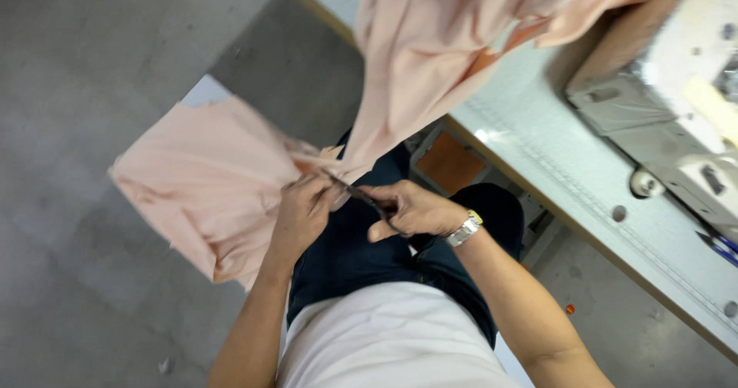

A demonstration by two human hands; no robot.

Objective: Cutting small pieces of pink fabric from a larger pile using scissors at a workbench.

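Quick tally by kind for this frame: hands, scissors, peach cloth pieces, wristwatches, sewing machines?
Hands: 2, left hand and right hand
Scissors: 1
Peach cloth pieces: 2, one on the table, one over the lap
Wristwatch: 1
Sewing machine: 1
Total: 7

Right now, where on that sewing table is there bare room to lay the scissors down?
The bare strip of table between the sewing machine and the near edge is free. The far end is crowded under the peach fabric. Over the lap, the left hand pinches the fabric and the right hand holds the scissors; no room there.
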